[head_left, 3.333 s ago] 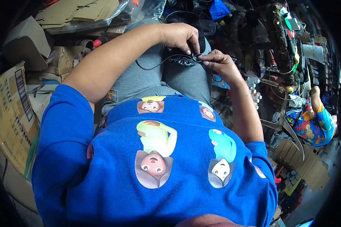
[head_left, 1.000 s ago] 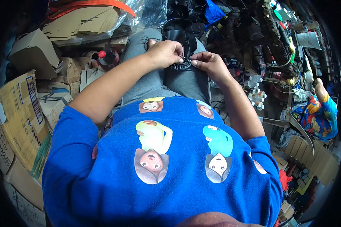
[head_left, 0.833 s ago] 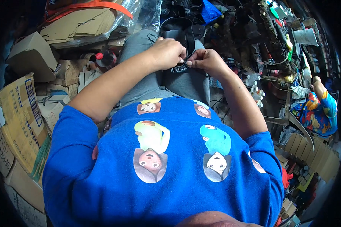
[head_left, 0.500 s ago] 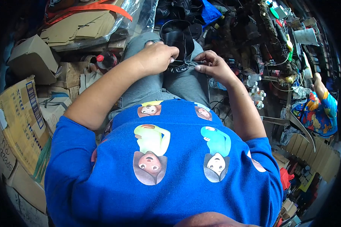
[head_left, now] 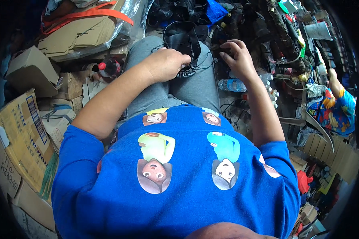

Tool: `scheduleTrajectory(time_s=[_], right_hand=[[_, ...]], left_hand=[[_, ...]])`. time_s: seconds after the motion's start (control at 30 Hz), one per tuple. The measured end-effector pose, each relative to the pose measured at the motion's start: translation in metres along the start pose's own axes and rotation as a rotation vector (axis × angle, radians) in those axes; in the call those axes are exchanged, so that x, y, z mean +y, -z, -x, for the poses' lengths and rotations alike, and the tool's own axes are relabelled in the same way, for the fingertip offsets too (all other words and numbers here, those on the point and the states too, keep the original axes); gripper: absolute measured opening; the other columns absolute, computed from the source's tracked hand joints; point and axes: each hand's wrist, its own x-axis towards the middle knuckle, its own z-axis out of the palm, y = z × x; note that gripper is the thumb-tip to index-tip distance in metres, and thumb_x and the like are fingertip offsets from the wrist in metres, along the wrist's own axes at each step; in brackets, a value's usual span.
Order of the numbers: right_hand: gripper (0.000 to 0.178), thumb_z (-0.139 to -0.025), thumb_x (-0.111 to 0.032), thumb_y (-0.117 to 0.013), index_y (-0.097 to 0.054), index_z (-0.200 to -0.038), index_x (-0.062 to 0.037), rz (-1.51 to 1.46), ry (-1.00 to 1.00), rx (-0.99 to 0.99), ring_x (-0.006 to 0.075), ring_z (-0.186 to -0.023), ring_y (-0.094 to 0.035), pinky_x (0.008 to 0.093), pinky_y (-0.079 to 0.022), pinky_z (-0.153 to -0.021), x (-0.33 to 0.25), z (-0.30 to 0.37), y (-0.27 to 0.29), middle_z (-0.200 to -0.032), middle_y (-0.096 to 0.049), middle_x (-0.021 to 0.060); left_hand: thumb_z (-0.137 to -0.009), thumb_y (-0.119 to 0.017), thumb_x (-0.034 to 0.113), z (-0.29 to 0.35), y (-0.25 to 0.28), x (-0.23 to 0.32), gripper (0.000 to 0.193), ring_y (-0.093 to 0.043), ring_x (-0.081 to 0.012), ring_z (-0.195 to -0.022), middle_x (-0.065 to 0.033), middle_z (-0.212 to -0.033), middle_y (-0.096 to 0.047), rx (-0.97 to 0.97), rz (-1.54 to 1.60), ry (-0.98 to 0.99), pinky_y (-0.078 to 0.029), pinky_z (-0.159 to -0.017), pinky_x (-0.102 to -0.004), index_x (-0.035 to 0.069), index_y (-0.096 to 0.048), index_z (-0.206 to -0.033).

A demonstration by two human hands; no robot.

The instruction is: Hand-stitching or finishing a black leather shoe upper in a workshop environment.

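A black leather shoe [head_left: 182,41] lies across my knees, with a gathered, puckered edge on the side nearer me. My left hand [head_left: 167,65] is closed on its left side, the thumb pressed along the rim. Dark, thin cord [head_left: 205,65] loops off the shoe's right side over my right knee. Away to the right of the shoe, my right hand [head_left: 239,59] is raised, its fingers bent and the thumb apart from them. I see nothing between those fingers, though a thin thread there would be hard to make out.
On the left are cardboard boxes [head_left: 32,71], flat cardboard sheets [head_left: 81,36] and a dark bottle with a red cap [head_left: 109,67]. To the right lie a clear plastic bottle [head_left: 232,85], small bottles and a cluttered rack. Another person's arm [head_left: 336,85] shows at far right.
My right hand has let go of the shoe's edge and moved right and slightly up. The left hand stays on the shoe. Loose cord now shows on my right knee.
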Motion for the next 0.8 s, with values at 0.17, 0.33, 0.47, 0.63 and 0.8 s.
scheduleTrajectory(time_s=[0.17, 0.33, 0.47, 0.63, 0.8], right_hand=[[0.010, -0.083, -0.019, -0.055, -0.062, -0.087, -0.0144, 0.438, 0.513, -0.332, 0.0230, -0.090, -0.060, 0.0389, -0.040, -0.084, -0.061, 0.003, 0.003, -0.084, -0.064, 0.0038], [0.011, -0.079, -0.016, -0.056, -0.057, -0.089, -0.0132, 0.409, 0.587, -0.439, 0.0238, -0.083, -0.061, 0.0375, -0.040, -0.080, -0.057, -0.002, -0.014, -0.075, -0.062, 0.0051], [0.014, -0.072, -0.010, -0.060, -0.055, -0.086, -0.0125, 0.344, 0.491, -0.379, 0.0286, -0.080, -0.059, 0.0409, -0.041, -0.080, -0.006, 0.008, 0.003, -0.068, -0.057, 0.0070], [0.017, -0.088, -0.020, -0.065, -0.065, -0.091, -0.0041, -0.747, -0.376, -0.208, 0.0109, -0.077, -0.056, 0.0295, -0.046, -0.075, 0.026, 0.016, 0.028, -0.079, -0.062, 0.0008], [0.024, -0.090, -0.027, -0.062, -0.058, -0.097, -0.0035, -1.646, -0.112, -0.233, 0.0153, -0.078, -0.056, 0.0290, -0.045, -0.075, -0.055, -0.023, -0.003, -0.089, -0.060, 0.0067]], left_hand=[[-0.081, -0.055, 0.014, 0.005, -0.001, -0.005, 0.011, -0.062, -0.0344, -0.076, -0.0141, -0.078, -0.065, 0.082, -0.010, -0.026, -0.048, -0.068, -0.0469, 0.007, -0.058, -0.089], [-0.081, -0.051, 0.010, 0.022, 0.002, -0.015, 0.012, -0.059, -0.0273, -0.085, -0.0080, -0.079, -0.060, 0.119, -0.189, -0.154, -0.043, -0.078, -0.0401, 0.011, -0.058, -0.090], [-0.082, -0.050, 0.009, 0.079, 0.031, -0.040, 0.012, -0.058, -0.0247, -0.083, -0.0059, -0.078, -0.058, 0.130, -0.329, -0.047, -0.043, -0.078, -0.0374, 0.010, -0.059, -0.089], [-0.083, -0.063, 0.006, 0.106, 0.080, -0.026, 0.007, -0.060, -0.0137, -0.082, -0.0055, -0.086, -0.064, 0.408, 0.393, 0.260, -0.046, -0.075, -0.0259, 0.003, -0.066, -0.089], [-0.091, -0.056, 0.010, 0.022, 0.068, 0.054, 0.009, -0.059, -0.0154, -0.094, -0.0078, -0.095, -0.063, 0.233, 1.152, -0.245, -0.047, -0.083, -0.0276, 0.004, -0.060, -0.086]])
